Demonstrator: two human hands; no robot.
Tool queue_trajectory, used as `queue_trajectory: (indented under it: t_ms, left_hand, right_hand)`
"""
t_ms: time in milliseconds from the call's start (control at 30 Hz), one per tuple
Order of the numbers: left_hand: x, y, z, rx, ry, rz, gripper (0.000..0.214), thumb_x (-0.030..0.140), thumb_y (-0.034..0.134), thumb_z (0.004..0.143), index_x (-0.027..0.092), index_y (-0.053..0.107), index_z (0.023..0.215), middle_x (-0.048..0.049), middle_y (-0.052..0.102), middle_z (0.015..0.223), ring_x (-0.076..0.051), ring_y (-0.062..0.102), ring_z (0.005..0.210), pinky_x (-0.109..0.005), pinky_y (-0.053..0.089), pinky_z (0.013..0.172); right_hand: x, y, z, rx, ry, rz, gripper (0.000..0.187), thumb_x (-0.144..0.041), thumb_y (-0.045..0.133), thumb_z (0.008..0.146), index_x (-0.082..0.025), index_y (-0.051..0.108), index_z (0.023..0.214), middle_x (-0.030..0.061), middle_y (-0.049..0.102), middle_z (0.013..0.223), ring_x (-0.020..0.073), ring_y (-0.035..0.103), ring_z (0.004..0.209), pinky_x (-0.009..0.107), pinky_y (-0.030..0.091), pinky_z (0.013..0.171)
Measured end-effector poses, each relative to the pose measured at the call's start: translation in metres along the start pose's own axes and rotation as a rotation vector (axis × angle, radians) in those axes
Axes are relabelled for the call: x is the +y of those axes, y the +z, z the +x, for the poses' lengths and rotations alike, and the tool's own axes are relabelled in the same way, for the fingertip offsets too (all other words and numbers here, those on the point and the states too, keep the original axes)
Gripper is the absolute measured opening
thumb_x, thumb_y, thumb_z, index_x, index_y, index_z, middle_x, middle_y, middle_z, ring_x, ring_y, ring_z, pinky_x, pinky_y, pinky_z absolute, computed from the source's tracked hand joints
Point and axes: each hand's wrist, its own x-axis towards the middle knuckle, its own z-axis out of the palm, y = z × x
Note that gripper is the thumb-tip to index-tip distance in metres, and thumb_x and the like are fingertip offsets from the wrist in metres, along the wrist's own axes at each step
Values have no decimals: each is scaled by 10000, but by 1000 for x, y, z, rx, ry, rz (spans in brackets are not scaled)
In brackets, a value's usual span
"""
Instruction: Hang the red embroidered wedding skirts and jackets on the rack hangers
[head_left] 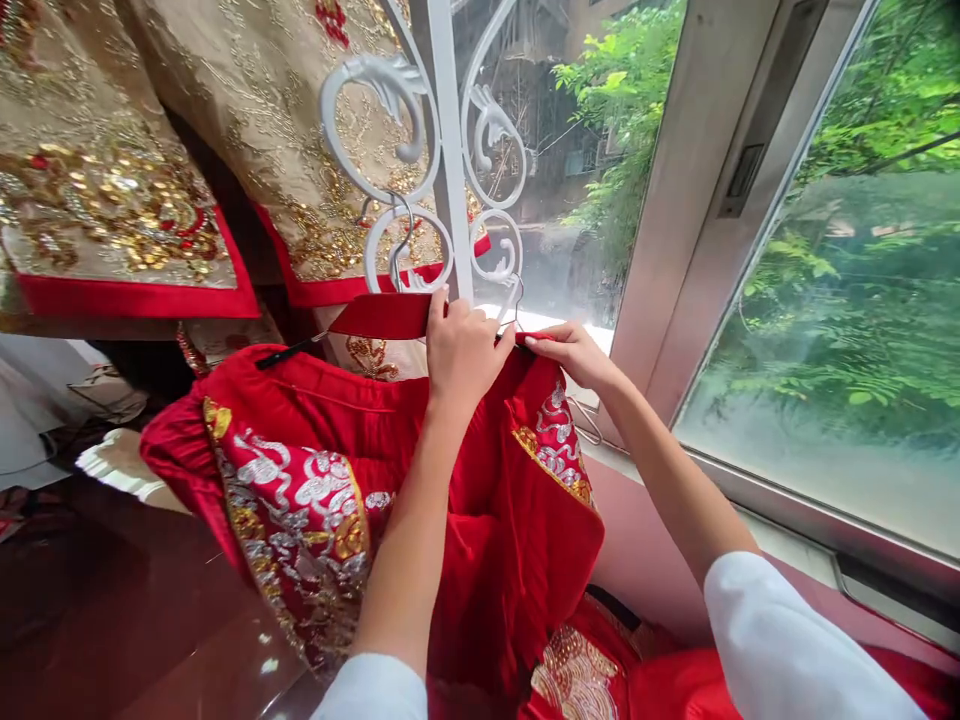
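White sleeves are filling the lower edge, forearms reaching toward a red embroidered garment that is hanging before a white scrollwork rack. The left hand is gripping a red band with curled fingers; the right hand is pinching the waist's right corner, fingers nearly together. Both are apparently steadying the top edge, while a black clip is seemingly bearing the other end, spreading the waist.

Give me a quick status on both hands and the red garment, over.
Left hand gripping red band. Right hand pinching red garment at top edge. Garment hanging below hands, embroidery showing. White scrollwork behind.
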Motion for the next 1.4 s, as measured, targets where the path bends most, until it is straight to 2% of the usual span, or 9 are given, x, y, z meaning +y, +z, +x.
queue_trajectory:
  t_ms: [100,300,467,600,733,933,1067,1133,1400]
  left_hand:
    - [4,1,1,15,-12,-23,393,366,391,913,177,730,855,-87,689,800,-250,543,986,-492,210,1100]
    - [8,-3,2,1,23,27,383,403,391,920,188,701,982,-71,679,856,-242,535,963,-487,230,1094]
    - [13,-15,4,-39,54,34,362,400,486,890,255,592,1205,-58,631,1041,-237,525,1001,-474,247,1077]
    - [12,-19,5,-69,58,-55,332,275,495,892,334,587,1205,-14,646,1063,-220,532,982,-491,240,1070]
    - [10,-11,6,-42,29,-127,315,173,480,863,347,699,1008,3,700,900,-228,532,928,-526,216,1077]
    - [10,-9,5,-31,28,-186,312,160,476,846,320,724,944,-5,706,847,-231,533,922,-533,215,1084]
    - [10,-15,4,-54,23,-201,328,153,461,848,315,721,964,-6,705,847,-229,535,936,-528,204,1094]
    - [9,-16,4,-75,23,-208,336,144,455,844,307,723,963,-9,706,849,-231,539,943,-525,204,1097]
    - [6,-12,5,-65,1,-221,312,145,478,831,283,729,955,-32,691,802,-244,548,977,-534,197,1110]
  right_hand:
    - [-8,-4,6,67,-17,-11,388,-496,679,623,-112,630,645,-12,476,521,65,363,475,204,241,436]
    - [-29,-6,17,475,-284,-232,304,-371,600,730,-137,532,547,-20,413,494,67,346,475,206,246,440]
    - [-57,3,-6,683,-513,-522,317,-272,535,815,-141,514,528,-25,410,475,69,391,478,209,308,475]
    - [-47,31,-50,589,-591,-892,233,-225,461,860,-158,684,854,52,691,852,171,642,775,278,497,666]
    - [-17,45,-82,295,-629,-1004,345,-154,406,851,-216,683,1048,50,639,1161,203,581,1129,341,513,917]
    - [8,-12,-65,525,-512,-503,332,-253,521,837,-225,638,1146,61,640,1160,202,605,1079,385,500,935]
    - [24,-48,-53,30,-207,-237,548,-363,616,795,-242,503,1317,67,511,1342,230,521,1200,390,470,969]
    - [32,-54,-53,-39,-137,-222,542,-370,607,803,-235,503,1318,72,519,1332,231,544,1170,374,488,935]
    - [10,-46,-54,529,-385,-624,343,-185,423,794,-184,679,1022,47,696,997,184,658,886,309,523,763]
